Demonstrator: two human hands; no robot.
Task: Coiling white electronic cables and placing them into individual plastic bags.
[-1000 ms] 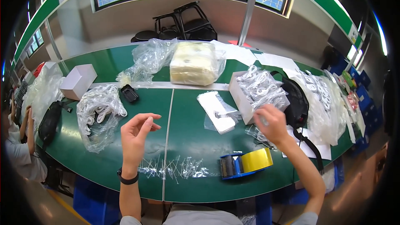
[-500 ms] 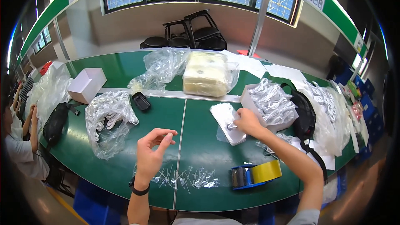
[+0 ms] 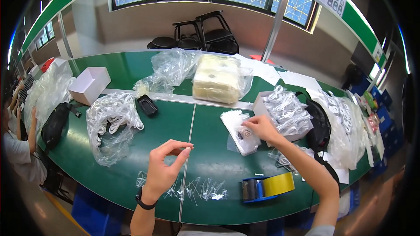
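Lying at the left on the green table (image 3: 210, 150), a clear plastic bag of white cables (image 3: 111, 150) is parted by bare green surface from the left hand (image 3: 168, 164), its thumb and forefinger curled, tips nearly meeting; whether they pinch anything I cannot tell. Thin silvery strands (image 3: 199, 189) lie toward the front edge. Right of the centre seam, an oblong stack of clear-and-white plastic bags (image 3: 241, 140) has its long axis running far-left to near-right. The right hand's (image 3: 264, 130) bunched fingertips touch its top; their grip is unclear. Green surface separates it from the blue dispenser with yellow tape (image 3: 269, 186) near the front edge.
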